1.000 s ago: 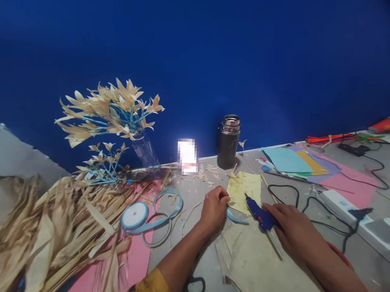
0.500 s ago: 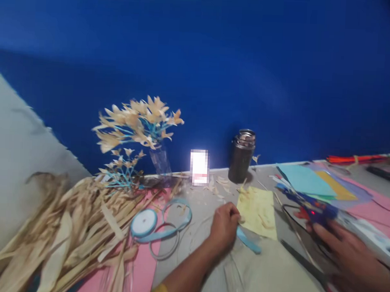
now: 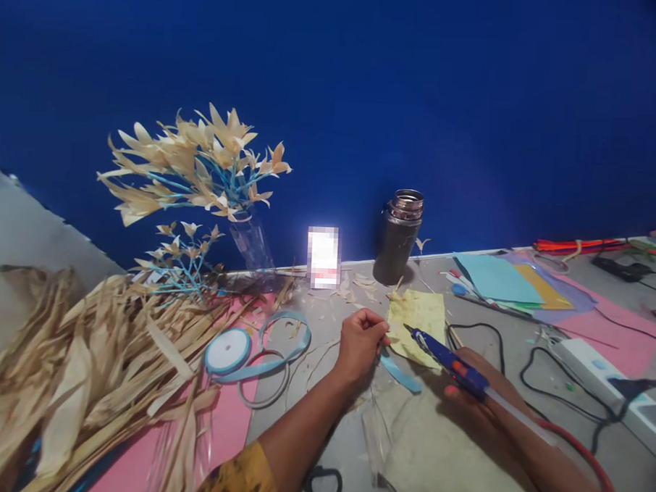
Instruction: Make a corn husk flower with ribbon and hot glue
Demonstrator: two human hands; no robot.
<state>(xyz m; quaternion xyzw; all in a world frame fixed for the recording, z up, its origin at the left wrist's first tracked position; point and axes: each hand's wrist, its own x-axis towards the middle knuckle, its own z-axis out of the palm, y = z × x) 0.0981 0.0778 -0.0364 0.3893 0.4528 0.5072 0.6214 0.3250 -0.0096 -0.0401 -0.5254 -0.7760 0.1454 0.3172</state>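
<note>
The left hand [image 3: 361,342] has its grip pinched tight. Thumb and fingers are together on one end of a light blue ribbon strip [image 3: 401,372]. The strip slopes down from the fingers toward the right hand, low over the gray table [image 3: 511,341].

The right hand [image 3: 486,369] has its grip closed around a blue glue gun [image 3: 447,358]. The gun is tilted, and its tip points toward the left hand. The tip is near that hand but not touching it. A clear glue stick [image 3: 516,417] pokes out of the back of the gun. Behind the tip lies a yellow paper [image 3: 420,312].

To the left of the hands lies a ribbon roll [image 3: 227,350] with loose blue loops on a pink sheet [image 3: 232,445]. Next to it is a big pile of dry leaves [image 3: 83,366]. Behind the pile stands a clear vase [image 3: 250,242] with pale flowers [image 3: 201,161] on blue stems.

A dark metal bottle [image 3: 398,227] stands at the back of the table by the deep blue wall [image 3: 368,81]. To the right are colored papers [image 3: 495,277], a black cord [image 3: 524,356] and a white power strip [image 3: 595,363]. A black scissors handle [image 3: 322,485] shows at the near edge.
</note>
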